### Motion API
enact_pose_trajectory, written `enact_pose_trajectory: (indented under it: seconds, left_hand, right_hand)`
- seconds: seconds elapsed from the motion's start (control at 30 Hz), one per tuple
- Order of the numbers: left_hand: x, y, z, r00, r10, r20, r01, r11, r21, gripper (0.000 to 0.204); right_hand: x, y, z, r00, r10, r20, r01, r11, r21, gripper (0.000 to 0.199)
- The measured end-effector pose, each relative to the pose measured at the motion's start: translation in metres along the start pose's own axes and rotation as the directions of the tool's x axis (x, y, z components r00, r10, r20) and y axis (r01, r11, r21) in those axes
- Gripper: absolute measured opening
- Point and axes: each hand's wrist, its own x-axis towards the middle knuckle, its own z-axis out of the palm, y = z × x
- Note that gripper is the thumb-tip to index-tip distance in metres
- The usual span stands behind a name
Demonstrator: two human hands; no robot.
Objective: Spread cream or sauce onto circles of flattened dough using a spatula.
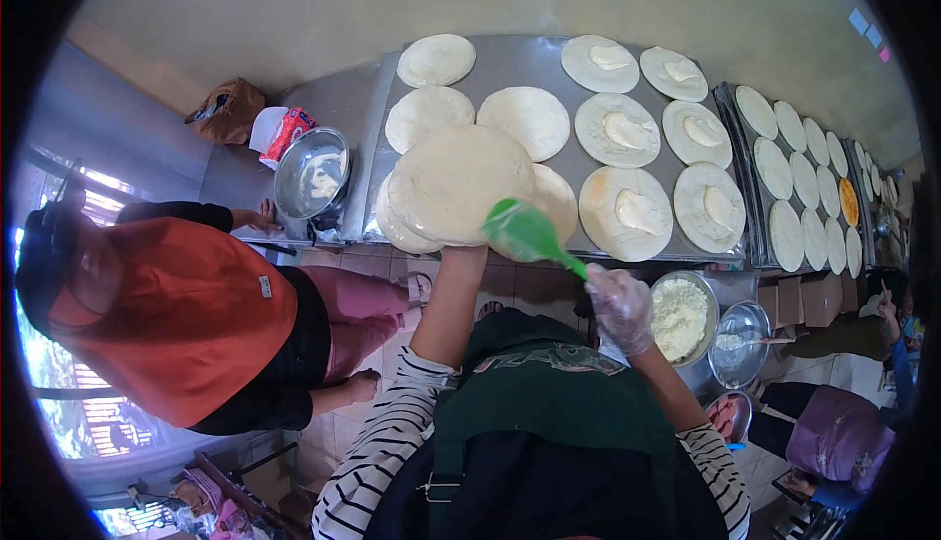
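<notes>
Nearest the camera, the person's striped sleeves and dark green apron (pixel 549 393) fill the lower frame. On the right, the right hand (pixel 621 307), in a clear plastic glove, is closed around the handle of a green spatula (pixel 529 234), whose blade points up and left and touches the rim of a raised dough round (pixel 461 183). The left hand is hidden beneath that round, which it supports from below at the table's near edge; its grip cannot be determined. Just right of the gloved hand stands a metal bowl of white crumbly filling (pixel 679 317), with a second metal bowl (pixel 741 342) beside it. At left, a co-worker in an orange shirt (pixel 181 319) stands near a metal pan (pixel 312 173). Beyond the raised round, the steel table (pixel 510 60) carries plain dough rounds (pixel 523 121) on its left part and rounds topped with pale filling (pixel 625 211) on its right part. Farther right, trays (pixel 760 197) hold more rounds in rows.
</notes>
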Motion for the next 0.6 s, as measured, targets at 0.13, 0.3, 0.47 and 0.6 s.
enact_pose_trajectory:
  seconds: [0.13,0.3,0.47,0.6]
  left_hand:
    - [0.010,0.002,0.004,1.000,0.026,0.008,-0.026,1.000,-0.001,0.054]
    - [0.014,0.003,0.002,0.998,0.055,0.003,-0.055,0.998,-0.010,0.055]
    - [0.027,-0.015,0.003,0.998,0.061,0.016,-0.061,0.998,-0.010,0.055]
    - [0.031,-0.003,0.007,0.996,0.059,0.064,-0.057,0.998,-0.027,0.055]
  right_hand:
    - [-0.028,0.022,0.012,0.995,-0.037,0.094,0.040,0.999,-0.021,0.044]
    - [-0.027,0.033,-0.018,1.000,0.005,0.024,-0.003,0.996,-0.086,0.049]
    - [0.023,-0.010,-0.009,0.988,-0.121,0.095,0.125,0.992,-0.033,0.048]
    - [-0.022,0.029,-0.023,0.997,0.011,0.082,0.006,0.978,-0.207,0.041]
